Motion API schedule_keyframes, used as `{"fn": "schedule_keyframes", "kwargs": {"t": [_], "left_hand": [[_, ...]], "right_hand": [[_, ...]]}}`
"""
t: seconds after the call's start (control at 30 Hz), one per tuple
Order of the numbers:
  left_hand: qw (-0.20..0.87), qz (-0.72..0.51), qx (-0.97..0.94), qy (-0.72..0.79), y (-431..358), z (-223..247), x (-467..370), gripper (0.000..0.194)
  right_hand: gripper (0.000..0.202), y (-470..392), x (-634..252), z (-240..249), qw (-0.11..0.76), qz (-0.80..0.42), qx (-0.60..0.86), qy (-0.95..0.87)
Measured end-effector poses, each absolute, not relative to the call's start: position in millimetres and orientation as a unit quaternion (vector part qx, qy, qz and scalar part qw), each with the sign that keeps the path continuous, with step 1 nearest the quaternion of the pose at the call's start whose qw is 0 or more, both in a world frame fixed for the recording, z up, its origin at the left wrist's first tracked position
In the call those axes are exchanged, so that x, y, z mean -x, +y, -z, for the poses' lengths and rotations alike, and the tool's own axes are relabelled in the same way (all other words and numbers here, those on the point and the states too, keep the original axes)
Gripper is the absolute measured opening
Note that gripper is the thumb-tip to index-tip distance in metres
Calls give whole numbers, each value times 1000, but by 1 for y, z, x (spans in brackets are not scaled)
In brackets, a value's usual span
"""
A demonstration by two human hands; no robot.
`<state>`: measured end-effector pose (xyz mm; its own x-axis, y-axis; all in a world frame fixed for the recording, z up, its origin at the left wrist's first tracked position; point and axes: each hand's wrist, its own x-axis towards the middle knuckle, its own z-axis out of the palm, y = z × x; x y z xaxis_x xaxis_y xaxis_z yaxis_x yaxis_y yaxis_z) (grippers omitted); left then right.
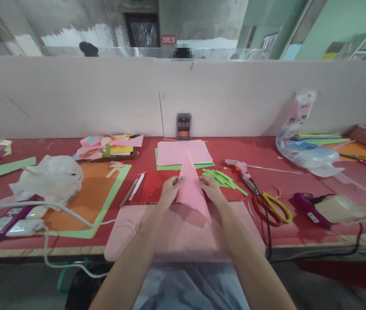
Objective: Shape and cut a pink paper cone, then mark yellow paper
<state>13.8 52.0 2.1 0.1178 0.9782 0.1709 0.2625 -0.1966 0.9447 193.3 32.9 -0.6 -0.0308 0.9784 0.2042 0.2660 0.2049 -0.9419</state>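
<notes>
A sheet of pink paper (192,189), curled into a pointed cone shape, stands between my two hands. My left hand (170,188) pinches its left edge, and my right hand (211,186) is closed on the right edge. The cone's tip points away from me and overlaps a stack of pink sheets (178,153) with green and blue edges below. Under my hands lie a red board (150,185) and, nearer me, a pink mat (183,241). Thin green paper strips (223,178) are piled just right of my right hand.
On the right are a pink glue gun (239,167), yellow-and-red-handled scissors (273,209), a power strip (312,211) and a plastic bag (308,153). Leftward lie orange paper (89,193), a white crumpled bag (52,176) and a cable (73,214). A white partition (89,97) stands behind.
</notes>
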Motion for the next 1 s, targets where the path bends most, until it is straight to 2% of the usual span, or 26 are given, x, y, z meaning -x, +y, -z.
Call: {"fn": "schedule_keyframes", "kwargs": {"t": [0.2, 0.37, 0.63, 0.87, 1.0], "left_hand": [[447, -428, -634, 464, 54, -3, -8, 29], [447, -438, -617, 478, 57, -2, -2, 30], [589, -399, -576, 402, 62, 6, 7, 40], [582, -413, -546, 440, 60, 1, 7, 38], [608, -398, -524, 445, 59, 0, 7, 41]], "right_hand": [[21, 33, -195, 0, 503, -370, 515, -588], [23, 30, -196, -4, 480, -405, 495, -600], [24, 29, -199, -5, 480, -409, 537, -560], [30, 33, -206, 1, 472, -492, 476, -556], [32, 37, -207, 6, 491, -484, 496, -527]]}}
